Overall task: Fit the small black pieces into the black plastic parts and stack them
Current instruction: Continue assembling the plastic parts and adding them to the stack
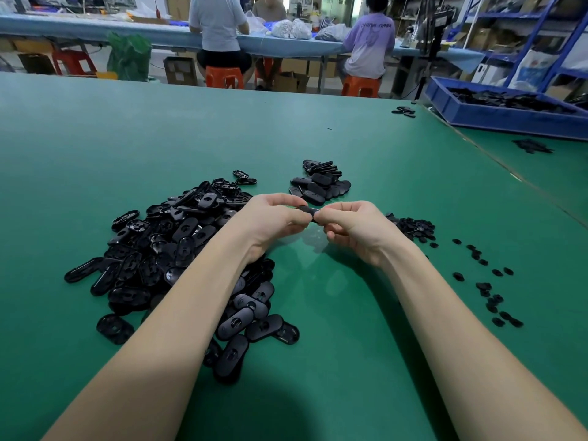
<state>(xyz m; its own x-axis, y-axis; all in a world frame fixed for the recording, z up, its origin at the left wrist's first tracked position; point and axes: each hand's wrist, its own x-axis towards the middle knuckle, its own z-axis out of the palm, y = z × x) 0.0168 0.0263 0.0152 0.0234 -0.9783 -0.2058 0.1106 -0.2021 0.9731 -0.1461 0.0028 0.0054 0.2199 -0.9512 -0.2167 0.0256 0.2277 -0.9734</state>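
Both forearms reach forward and converge over the green bench (pixel 350 329), wrists bent slightly inward. The left hand (pixel 270 216) and right hand (pixel 353 226) meet fingertip to fingertip, each grip closed in a pinch on one end of a single black plastic part (pixel 308 212), held just above the bench surface. Whether a small piece sits in it cannot be told; fingers cover most of it.

The part is a smooth, matte, elongated oval shell. Left of and beneath the left grip lies a large loose heap of the same shells (pixel 178 246), too many to count, some showing ribbed hollow undersides. Just beyond the two grips is a smaller, tidier stack of parts (pixel 321 184), overlapped in rows. Right of the right grip lies a pile of small black pieces (pixel 413 226), rounded and button-like, with roughly fifteen more scattered singly (pixel 483 286) nearer the person along the bench.
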